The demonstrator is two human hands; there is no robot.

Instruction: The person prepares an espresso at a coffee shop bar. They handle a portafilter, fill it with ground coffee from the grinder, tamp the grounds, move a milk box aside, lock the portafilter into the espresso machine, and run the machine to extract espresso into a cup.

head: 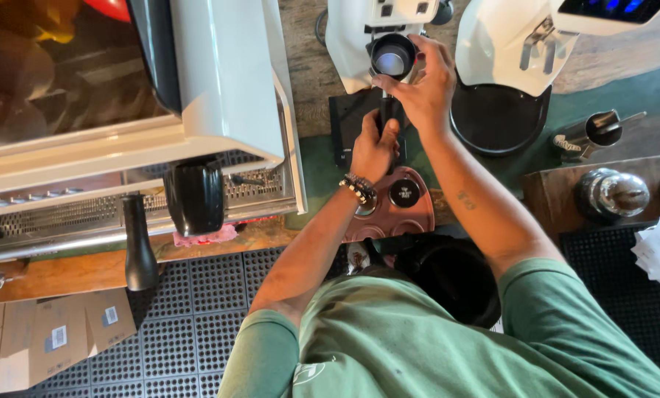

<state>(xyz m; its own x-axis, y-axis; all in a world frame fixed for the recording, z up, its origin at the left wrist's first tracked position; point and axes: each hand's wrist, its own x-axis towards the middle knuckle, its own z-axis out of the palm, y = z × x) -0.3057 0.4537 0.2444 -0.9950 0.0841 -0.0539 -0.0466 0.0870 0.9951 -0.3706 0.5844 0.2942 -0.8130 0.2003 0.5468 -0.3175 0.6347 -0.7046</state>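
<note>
Closest in, the person's green sleeves lead up to both arms. The left hand (374,147), a beaded bracelet (359,189) on its wrist, is wrapped tight around the black handle of a portafilter (391,63). At one o'clock from it, the right hand (424,88) curls its fingers over the rim of the portafilter's basket. The basket sits under the white grinder (352,29) at twelve o'clock. A brown tamping mat (396,214) lies just below the left hand.
</note>
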